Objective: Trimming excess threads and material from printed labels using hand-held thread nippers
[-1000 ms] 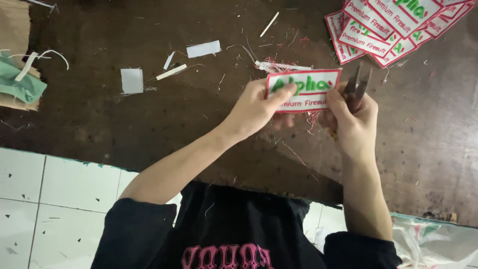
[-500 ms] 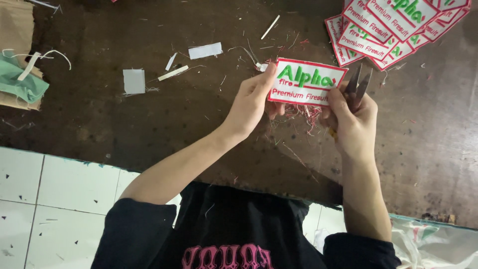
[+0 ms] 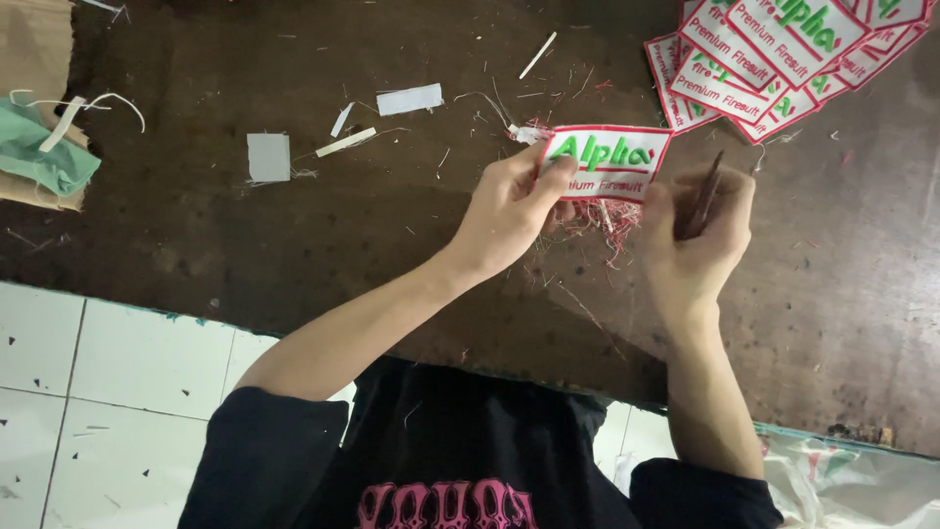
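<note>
My left hand [image 3: 509, 208] pinches a white rectangular patch [image 3: 609, 161] with a red border and green lettering, holding it by its left edge just above the dark brown table [image 3: 294, 235]. My right hand [image 3: 693, 243] is just right of the patch, fingers closed around a slim dark tool [image 3: 703, 196] that points up. The tool's tip stands a little apart from the patch's right edge. A small heap of red thread clippings [image 3: 602, 217] lies on the table beneath both hands.
A fanned stack of similar patches [image 3: 774, 59] lies at the top right. White fabric scraps [image 3: 268, 157] and a thin white stick [image 3: 538, 55] lie scattered at left. Green cloth [image 3: 39, 157] on brown paper sits at the far left. White floor tiles [image 3: 88, 392] show below the table edge.
My left hand has turned the patch and lifted it slightly, so its green lettering shows in full. My right hand with the tool has drawn a little away from the patch's right edge.
</note>
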